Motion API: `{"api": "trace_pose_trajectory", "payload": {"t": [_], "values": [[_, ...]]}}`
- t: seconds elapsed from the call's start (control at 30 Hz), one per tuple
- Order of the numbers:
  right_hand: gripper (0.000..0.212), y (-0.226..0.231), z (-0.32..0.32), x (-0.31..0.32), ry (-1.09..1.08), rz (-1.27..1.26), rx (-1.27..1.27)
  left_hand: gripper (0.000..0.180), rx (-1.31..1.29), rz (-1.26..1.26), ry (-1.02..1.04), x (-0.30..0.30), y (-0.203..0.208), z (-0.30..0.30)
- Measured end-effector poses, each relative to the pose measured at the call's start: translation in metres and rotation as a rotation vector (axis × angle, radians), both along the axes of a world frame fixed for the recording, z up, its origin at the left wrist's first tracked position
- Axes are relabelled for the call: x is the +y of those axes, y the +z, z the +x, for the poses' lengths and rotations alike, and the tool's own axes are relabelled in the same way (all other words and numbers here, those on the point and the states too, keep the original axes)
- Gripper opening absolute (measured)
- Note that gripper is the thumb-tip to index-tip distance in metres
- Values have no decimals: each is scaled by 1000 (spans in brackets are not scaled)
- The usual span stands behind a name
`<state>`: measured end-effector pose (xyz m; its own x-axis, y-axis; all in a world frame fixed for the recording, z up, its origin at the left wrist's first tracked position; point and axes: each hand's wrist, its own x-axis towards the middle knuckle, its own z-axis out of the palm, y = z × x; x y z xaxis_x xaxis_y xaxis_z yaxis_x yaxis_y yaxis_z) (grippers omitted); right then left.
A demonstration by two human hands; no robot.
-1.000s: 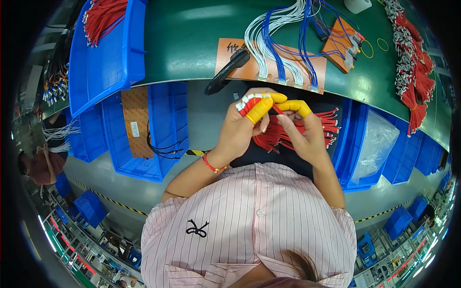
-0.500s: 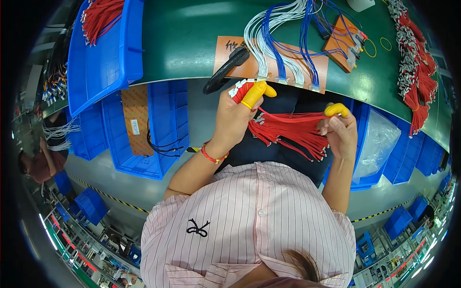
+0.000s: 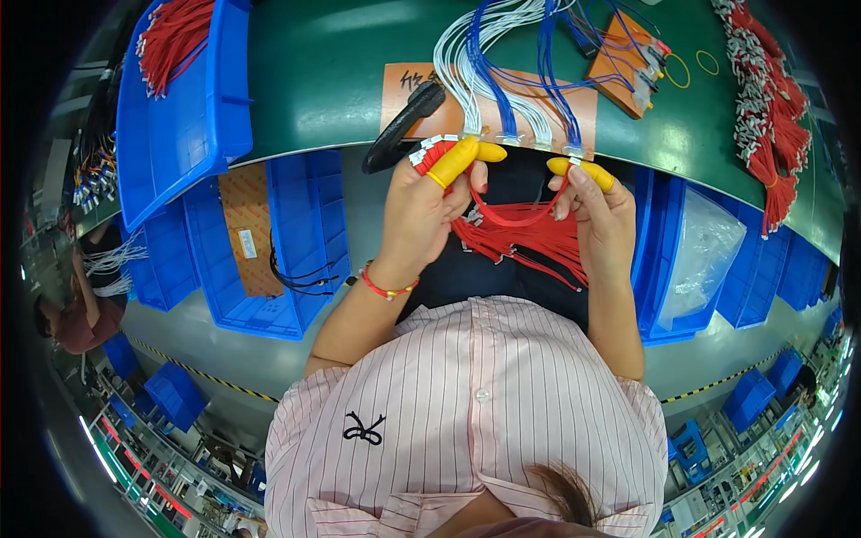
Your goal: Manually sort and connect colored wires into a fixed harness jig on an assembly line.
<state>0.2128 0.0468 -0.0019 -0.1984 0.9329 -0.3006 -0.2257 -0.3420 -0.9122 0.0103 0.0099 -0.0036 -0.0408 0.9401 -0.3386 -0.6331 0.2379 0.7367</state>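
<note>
My left hand (image 3: 414, 211), with yellow finger cots on its thumb and finger, is closed around a bundle of red wires (image 3: 529, 242). White connectors (image 3: 433, 146) stick out at the top of its grip, and the loose wire ends hang over my dark lap. Between thumb and a yellow-cotted finger, my right hand (image 3: 603, 211) pinches the end of one red wire (image 3: 516, 222), which loops across from the left hand. That end meets the rightmost socket (image 3: 573, 151) on the front edge of an orange board (image 3: 583, 112); whether it is inserted is hidden.
White cables (image 3: 453, 63) and blue cables (image 3: 480, 54) run from the board over the green table (image 3: 314, 72). A black curved tool (image 3: 404, 130) lies at its left end. A blue bin (image 3: 184, 125) stands left; red wire bundles (image 3: 762, 99) lie right. Blue crates (image 3: 269, 314) sit below.
My right hand has moved up and left to the board's edge, bringing one red wire end out of the spread bundle. The left hand keeps its grip. The whole view has shifted slightly.
</note>
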Motion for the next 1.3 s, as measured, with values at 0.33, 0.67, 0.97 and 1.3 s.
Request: {"api": "trace_pose_trajectory", "payload": {"t": [0.33, 0.67, 0.97, 1.3], "values": [[20, 4, -5, 1, -46, 3, -69, 39, -117, -48, -79, -13, 2, -14], [20, 5, -1, 4, -37, -45, -56, 37, -115, 2, -154, -14, -5, -18], [23, -2, -4, 2, -67, -174, 247, 32, -52, 3, -34, -8, 2, -7], [18, -27, 2, -14, 399, 601, -679, 34, -4, 26, -73, 4, 1, -1]]}}
